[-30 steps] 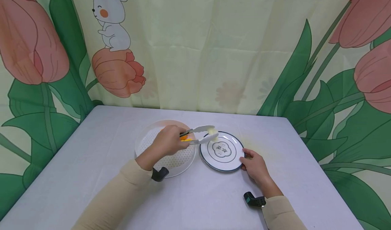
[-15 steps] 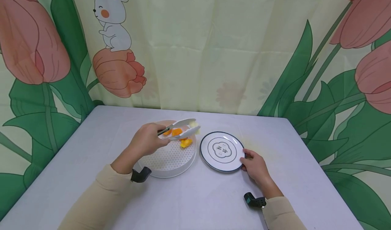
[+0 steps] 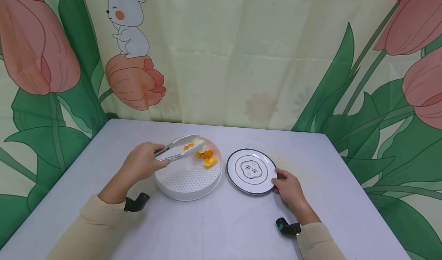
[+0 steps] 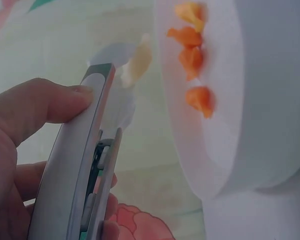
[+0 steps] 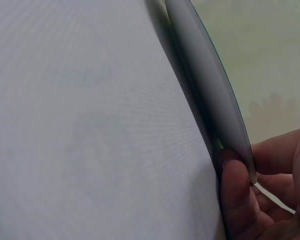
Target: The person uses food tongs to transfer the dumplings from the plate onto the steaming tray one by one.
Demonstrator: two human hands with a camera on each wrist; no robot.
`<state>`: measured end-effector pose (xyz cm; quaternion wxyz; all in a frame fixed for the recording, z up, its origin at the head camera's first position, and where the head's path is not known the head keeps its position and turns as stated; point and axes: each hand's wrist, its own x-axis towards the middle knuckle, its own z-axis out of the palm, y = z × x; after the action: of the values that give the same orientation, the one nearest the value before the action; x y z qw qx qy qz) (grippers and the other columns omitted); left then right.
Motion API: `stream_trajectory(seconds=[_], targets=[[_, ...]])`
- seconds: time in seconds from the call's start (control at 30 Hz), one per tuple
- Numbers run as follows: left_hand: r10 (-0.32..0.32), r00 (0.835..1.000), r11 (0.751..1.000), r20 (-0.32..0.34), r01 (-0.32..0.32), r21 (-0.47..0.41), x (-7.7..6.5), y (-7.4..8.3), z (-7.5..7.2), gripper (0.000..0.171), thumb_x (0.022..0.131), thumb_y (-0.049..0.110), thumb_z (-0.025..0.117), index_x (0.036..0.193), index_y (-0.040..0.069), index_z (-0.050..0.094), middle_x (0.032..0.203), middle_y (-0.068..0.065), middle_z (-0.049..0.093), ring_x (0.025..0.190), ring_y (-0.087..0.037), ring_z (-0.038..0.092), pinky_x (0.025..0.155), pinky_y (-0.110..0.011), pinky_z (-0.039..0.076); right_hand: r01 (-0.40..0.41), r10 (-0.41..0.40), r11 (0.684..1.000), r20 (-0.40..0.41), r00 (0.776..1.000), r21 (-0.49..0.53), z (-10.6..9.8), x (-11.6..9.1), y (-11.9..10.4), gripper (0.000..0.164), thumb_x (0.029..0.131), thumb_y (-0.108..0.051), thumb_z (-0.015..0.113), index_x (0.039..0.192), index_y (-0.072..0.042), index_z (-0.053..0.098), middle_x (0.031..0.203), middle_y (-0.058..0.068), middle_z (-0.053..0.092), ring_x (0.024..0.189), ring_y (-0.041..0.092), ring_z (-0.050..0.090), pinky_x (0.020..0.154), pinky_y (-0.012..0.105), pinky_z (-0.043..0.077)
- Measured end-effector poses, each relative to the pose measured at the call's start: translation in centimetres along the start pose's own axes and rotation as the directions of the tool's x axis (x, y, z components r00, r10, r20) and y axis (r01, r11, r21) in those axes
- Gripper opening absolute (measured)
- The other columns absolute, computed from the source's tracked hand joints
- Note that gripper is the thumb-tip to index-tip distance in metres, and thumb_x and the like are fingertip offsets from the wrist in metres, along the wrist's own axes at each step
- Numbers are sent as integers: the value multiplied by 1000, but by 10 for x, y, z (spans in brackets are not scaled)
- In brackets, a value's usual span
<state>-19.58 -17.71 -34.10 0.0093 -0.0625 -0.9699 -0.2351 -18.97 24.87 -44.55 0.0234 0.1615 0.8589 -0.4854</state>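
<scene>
My left hand [image 3: 141,163] grips metal tongs [image 4: 72,150] with pale, translucent tips. Between those tips sits a pale yellow piece [image 4: 137,62], perhaps a dumpling or shell-like bit; its kind is unclear. In the head view the tongs reach over a round white steamer tray [image 3: 186,181] with a dotted base. Several small orange and yellow pieces [image 3: 210,162] lie on the tray's far right part. My right hand [image 3: 289,187] pinches the right rim of a white plate [image 3: 238,177] with a dark blue edge, thumb and fingers on either side of the rim.
A white cloth covers the table [image 3: 221,229]. The plate lies just right of the tray, with a narrow gap between. Behind the table hangs a curtain [image 3: 221,60] printed with tulips and a rabbit. Each wrist wears a black camera [image 3: 137,202].
My left hand has moved left with the tongs and the pale piece, from over the plate to over the tray. My right hand stays on the plate's rim.
</scene>
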Motion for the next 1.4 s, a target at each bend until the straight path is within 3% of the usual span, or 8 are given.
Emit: stream_trajectory(seconds=[0.53, 0.97, 1.4], targets=[[-42, 999, 999, 20, 42, -25, -11, -29, 4, 58, 84, 25, 79, 127, -10, 62, 121, -28, 63, 89, -32, 54, 60, -33, 46, 4, -4, 1000, 5, 1000, 5, 0, 2, 1, 51, 100, -12, 56, 149, -1, 43, 142, 25, 45, 92, 24, 60, 69, 21, 53], [-87, 994, 996, 62, 88, -24, -11, -37, 14, 59, 85, 25, 79, 128, -10, 61, 121, -28, 62, 87, -31, 53, 59, -33, 45, 9, -9, 1000, 7, 1000, -1, -1, 0, 1, 51, 101, -12, 56, 149, 0, 43, 142, 26, 45, 95, 25, 60, 69, 21, 53], [-33, 998, 999, 48, 32, 8, -9, -40, 22, 57, 84, 26, 77, 125, -10, 63, 121, -28, 63, 96, -33, 58, 72, -43, 49, 7, -7, 1000, 4, 1000, 8, 0, -1, 0, 51, 100, -11, 56, 149, 0, 43, 141, 26, 45, 94, 25, 60, 68, 20, 52]])
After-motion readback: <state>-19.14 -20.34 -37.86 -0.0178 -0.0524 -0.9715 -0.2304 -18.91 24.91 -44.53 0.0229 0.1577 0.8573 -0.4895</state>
